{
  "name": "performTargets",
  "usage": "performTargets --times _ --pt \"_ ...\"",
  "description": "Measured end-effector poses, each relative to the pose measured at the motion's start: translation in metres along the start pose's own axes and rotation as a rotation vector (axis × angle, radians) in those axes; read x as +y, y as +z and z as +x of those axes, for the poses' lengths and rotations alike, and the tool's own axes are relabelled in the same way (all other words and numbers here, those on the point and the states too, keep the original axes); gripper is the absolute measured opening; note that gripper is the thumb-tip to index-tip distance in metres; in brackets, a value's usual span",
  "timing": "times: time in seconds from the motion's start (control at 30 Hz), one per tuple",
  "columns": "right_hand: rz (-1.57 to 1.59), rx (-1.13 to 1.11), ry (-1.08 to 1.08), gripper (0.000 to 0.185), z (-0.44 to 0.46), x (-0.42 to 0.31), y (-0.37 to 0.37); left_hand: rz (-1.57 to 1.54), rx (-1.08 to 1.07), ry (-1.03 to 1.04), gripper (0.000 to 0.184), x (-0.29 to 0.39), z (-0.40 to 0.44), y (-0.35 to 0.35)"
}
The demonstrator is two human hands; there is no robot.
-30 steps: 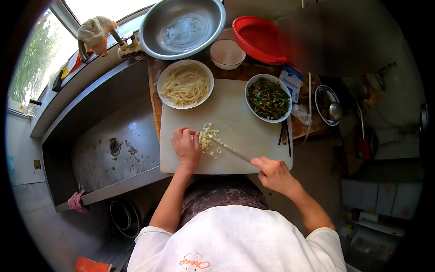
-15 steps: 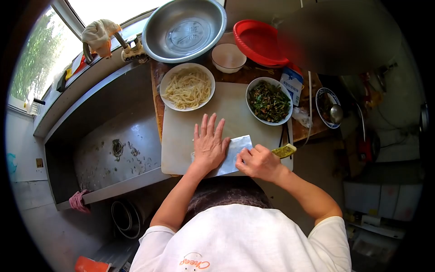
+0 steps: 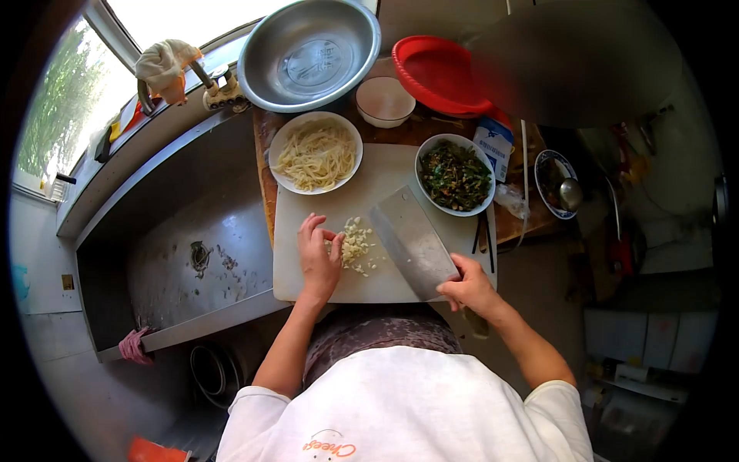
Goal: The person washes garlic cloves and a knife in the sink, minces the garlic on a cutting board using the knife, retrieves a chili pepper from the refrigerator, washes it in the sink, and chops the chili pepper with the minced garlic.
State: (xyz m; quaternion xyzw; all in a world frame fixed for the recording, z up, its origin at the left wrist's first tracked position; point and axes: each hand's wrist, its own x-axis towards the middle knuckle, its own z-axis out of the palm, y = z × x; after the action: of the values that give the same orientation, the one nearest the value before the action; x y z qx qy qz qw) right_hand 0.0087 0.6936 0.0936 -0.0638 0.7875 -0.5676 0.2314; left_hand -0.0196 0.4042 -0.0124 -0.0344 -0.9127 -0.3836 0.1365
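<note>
Clamped in the right hand (image 3: 471,289) is one cleaver (image 3: 412,242), and I see the thumb laid against its heel end. The left hand (image 3: 318,258) has its fingers half bent and slightly parted, right beside one heap of chopped garlic (image 3: 356,246); I cannot tell from my feed whether the fingertips touch it. I count two hands, one blade, one heap.

The cleaver is broad and rectangular, grey steel with a darker band down its left edge and a small hole near the far corner. It slants over the right part of one white cutting board (image 3: 369,287), its face turned up to my camera; whether it rests on the board I can't make out. The garlic, pale cream and unevenly cut, sits on the board between hand and blade, a few crumbs strewn at its near side.

Past the hands I count two filled white bowls: the left bowl (image 3: 358,150) holds pale thin strips (image 3: 314,154), the right bowl (image 3: 460,212) chopped dark greens (image 3: 456,175). Two dark chopsticks (image 3: 490,246) lie at the board's right edge. Behind stand one small pale bowl (image 3: 385,100), one steel basin (image 3: 309,61) and one red basin (image 3: 439,73). Farther right, one blue-rimmed dish (image 3: 560,214) holds a metal spoon (image 3: 570,194) and something dark. Left of the board runs one steel sink (image 3: 169,254), scraps around its drain.
</note>
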Motion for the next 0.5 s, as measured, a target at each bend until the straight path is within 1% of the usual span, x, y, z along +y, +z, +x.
performTargets --times 0.03,0.07,0.13,0.17,0.23,0.3,0.33,0.43,0.5 --pt "0.139 0.004 0.183 0.036 -0.002 0.002 0.004 0.023 -0.02 0.006 0.032 -0.002 -0.002 0.003" --pt "0.213 0.019 0.21 0.038 0.001 -0.014 0.012 0.048 -0.039 0.011 0.032 -0.002 -0.003 0.004" --pt "0.296 0.015 0.221 0.04 0.005 -0.017 0.023 0.089 -0.036 0.048 0.035 0.01 -0.004 0.005" --pt "0.337 0.013 0.226 0.041 0.007 -0.019 0.028 0.103 -0.016 0.08 0.039 0.031 -0.003 0.004" --pt "0.339 -0.014 0.224 0.042 0.008 -0.012 0.036 0.165 -0.012 0.168 0.044 0.054 -0.002 0.006" --pt "0.353 -0.047 0.248 0.043 0.004 -0.008 0.04 0.261 -0.045 0.281 0.05 0.062 0.0 0.008" --pt "0.36 -0.063 0.261 0.043 0.002 -0.007 0.041 0.273 -0.058 0.316 0.057 0.056 0.0 0.012" --pt "0.365 -0.015 0.275 0.039 -0.012 -0.022 0.035 0.365 0.004 0.185 0.059 0.014 0.004 0.021" --pt "-0.071 0.152 0.059 0.041 -0.024 -0.002 0.032 0.293 0.102 0.147 0.05 0.005 0.008 0.003"
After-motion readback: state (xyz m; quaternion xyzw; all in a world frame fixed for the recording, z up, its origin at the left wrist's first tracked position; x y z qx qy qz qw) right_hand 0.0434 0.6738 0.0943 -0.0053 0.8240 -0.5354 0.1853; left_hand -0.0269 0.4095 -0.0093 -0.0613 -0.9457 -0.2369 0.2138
